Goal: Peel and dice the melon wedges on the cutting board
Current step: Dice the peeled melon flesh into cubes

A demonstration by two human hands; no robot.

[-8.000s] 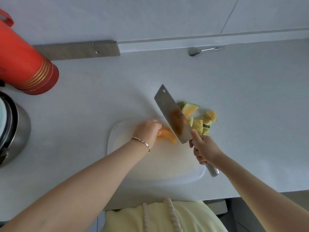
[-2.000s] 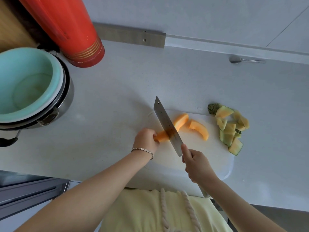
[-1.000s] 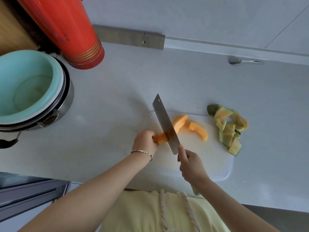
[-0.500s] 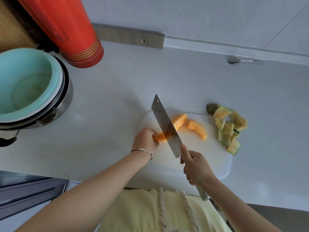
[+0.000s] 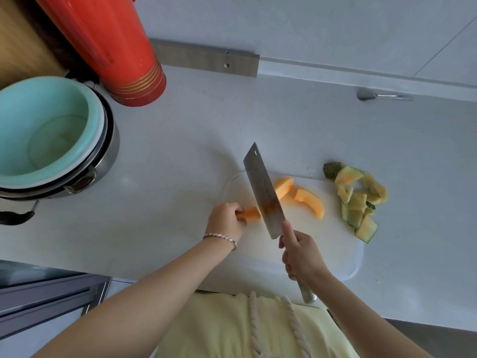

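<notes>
Pinches a short peeled orange melon piece (image 5: 251, 214) in the left hand (image 5: 225, 219), fingertips curled down over its left end, on the left part of the white plastic cutting board (image 5: 322, 249). Wears a thin silver bracelet (image 5: 219, 237) on that wrist.

Grips the steel handle of a broad rectangular cleaver (image 5: 263, 189) in the right hand (image 5: 302, 257), three fingers wrapped round it and the forefinger stretched up along the back of the blade. Holds the blade tilted, tip pointing far and left, its lower flat against the right cut end of the pinched piece.

Has two more peeled orange melon wedges (image 5: 309, 202) lying on the board just right of the blade, touching each other. Has a heap of green-skinned rind scraps (image 5: 358, 200) at the board's far right edge, some spilling onto the pale grey countertop (image 5: 180, 138).

Stands at a counter with a tall red flask (image 5: 111, 47) at the far left and, near it, a teal bowl (image 5: 46, 130) nested in a steel pot (image 5: 111, 148). Wears a pale yellow garment (image 5: 219, 329) at the near edge.
</notes>
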